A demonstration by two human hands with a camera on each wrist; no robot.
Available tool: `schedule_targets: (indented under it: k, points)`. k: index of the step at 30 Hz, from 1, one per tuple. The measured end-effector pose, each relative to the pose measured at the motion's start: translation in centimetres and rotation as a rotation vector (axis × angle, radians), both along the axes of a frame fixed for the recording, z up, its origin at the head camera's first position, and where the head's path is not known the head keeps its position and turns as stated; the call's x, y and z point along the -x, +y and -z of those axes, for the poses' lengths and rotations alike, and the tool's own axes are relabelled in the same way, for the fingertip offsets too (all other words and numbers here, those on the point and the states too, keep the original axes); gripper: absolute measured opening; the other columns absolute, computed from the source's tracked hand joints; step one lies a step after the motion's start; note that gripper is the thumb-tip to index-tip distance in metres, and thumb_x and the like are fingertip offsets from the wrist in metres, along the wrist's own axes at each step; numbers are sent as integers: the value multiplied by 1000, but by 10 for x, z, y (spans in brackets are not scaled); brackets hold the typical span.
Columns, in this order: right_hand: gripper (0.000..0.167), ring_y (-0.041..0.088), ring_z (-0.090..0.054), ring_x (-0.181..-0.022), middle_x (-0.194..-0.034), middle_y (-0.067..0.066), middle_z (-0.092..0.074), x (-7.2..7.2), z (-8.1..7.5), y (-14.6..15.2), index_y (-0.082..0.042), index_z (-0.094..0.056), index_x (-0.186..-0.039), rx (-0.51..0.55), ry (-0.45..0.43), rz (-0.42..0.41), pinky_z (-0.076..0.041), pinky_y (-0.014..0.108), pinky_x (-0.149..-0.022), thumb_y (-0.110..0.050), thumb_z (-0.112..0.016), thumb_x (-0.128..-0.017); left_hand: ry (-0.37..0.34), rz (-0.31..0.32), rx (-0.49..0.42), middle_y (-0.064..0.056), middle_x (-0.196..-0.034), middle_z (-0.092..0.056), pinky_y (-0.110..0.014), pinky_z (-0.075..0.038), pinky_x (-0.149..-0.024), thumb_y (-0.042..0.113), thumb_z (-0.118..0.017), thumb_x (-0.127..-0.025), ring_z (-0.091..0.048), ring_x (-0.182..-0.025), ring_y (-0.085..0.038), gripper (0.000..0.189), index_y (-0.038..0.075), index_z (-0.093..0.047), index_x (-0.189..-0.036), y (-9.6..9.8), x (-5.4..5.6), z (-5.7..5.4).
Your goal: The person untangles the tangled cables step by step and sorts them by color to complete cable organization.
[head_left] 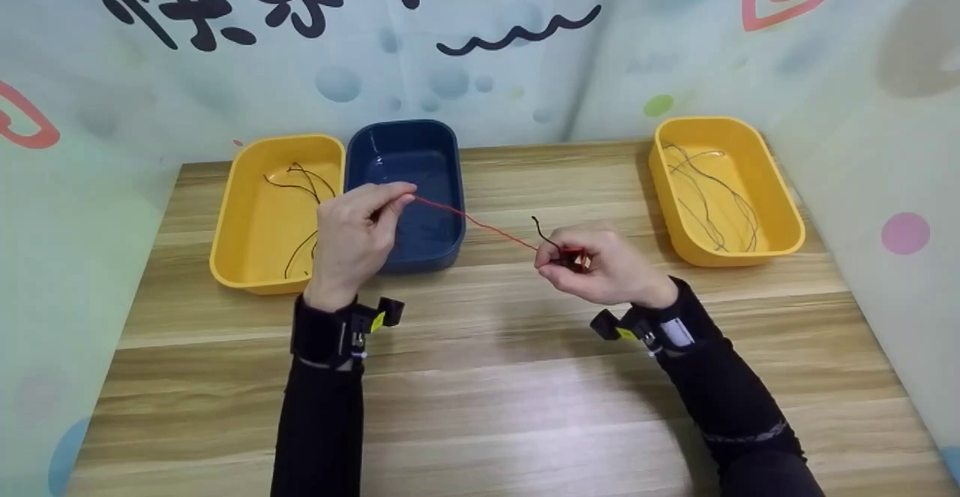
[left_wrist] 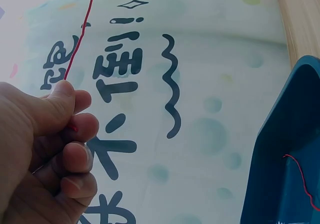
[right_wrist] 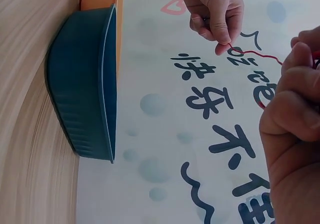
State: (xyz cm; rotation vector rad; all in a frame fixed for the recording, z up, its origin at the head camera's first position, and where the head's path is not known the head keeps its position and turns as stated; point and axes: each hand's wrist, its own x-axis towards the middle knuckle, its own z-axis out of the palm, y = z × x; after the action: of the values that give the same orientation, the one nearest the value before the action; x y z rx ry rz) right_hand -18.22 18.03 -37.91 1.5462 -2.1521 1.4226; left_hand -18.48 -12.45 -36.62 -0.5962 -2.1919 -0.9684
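Note:
A thin red wire [head_left: 480, 224] runs taut between my two hands, sloping down toward the right in the head view. One end is pinched between thumb and index finger of my left hand [head_left: 354, 227], which is raised over the blue tub's left side. My right hand [head_left: 604, 266] grips the wire's other part with curled fingers, together with a small bunch of dark and red strands [head_left: 574, 259], mostly hidden in the fist. From that fist a short black wire [head_left: 544, 233] sticks up. In the left wrist view, a loose red wire [left_wrist: 302, 181] shows inside the blue tub.
The blue tub [head_left: 405, 134] stands at the back, against a yellow tub [head_left: 238, 204] with several black wires [head_left: 304, 178]. Another yellow tub [head_left: 784, 212], at the back right, holds grey wires [head_left: 731, 193]. A printed wall sheet [head_left: 510, 91] rises behind the wooden table [head_left: 487, 407].

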Motion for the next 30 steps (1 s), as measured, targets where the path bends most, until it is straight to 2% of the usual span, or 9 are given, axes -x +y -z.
schedule_targets:
  k: [8,14,18,23,28,30]
  points:
    - [3,7,-50,-57,-71,4,-62,-1,0,0,-1,-64,-87,-4,24,-4,-41,14,-51,-4,-65,-88,-13,-27,10,-7,-74,-69,-19,-31,-53,16,-68,-90,-51,-57,-13,13,7,-77,-94,-2,0,-1]
    - [4,8,-50,-55,-72,4,-64,0,0,-1,-2,-65,-88,1,53,-23,-41,15,-49,-6,-64,-89,-9,-42,-5,-9,-81,-73,-23,-43,-58,17,-68,-90,-63,-65,-17,14,6,-77,-94,-3,1,0]
    - [6,8,-50,-56,-72,4,-64,0,0,-1,-2,-66,-90,9,58,-16,-41,15,-50,1,-64,-85,-10,-55,-31,-9,-84,-74,-28,-48,-60,15,-70,-89,-67,-69,-19,13,6,-77,-94,-3,1,0]
    - [18,6,-58,-64,-75,11,-66,-2,0,-3,5,-63,-95,63,-8,26,-48,14,-56,14,-64,-79,-2,-87,-34,-10,-85,-74,-30,-51,-62,14,-69,-89,-69,-71,-19,13,4,-77,-94,-4,0,0]
    - [15,4,-66,-77,-79,19,-68,-4,-1,-5,10,-54,-92,133,-116,124,-54,17,-65,18,-60,-81,-10,-106,-33,-10,-87,-75,-33,-53,-64,14,-67,-91,-70,-74,-19,14,4,-76,-94,-5,0,-1]
    - [11,3,-66,-76,-78,21,-68,-4,-2,-6,11,-52,-90,163,-153,174,-55,19,-65,19,-58,-84,-14,-110,-31,-10,-88,-75,-33,-53,-65,15,-67,-91,-69,-73,-19,15,4,-76,-95,-5,-1,-2]
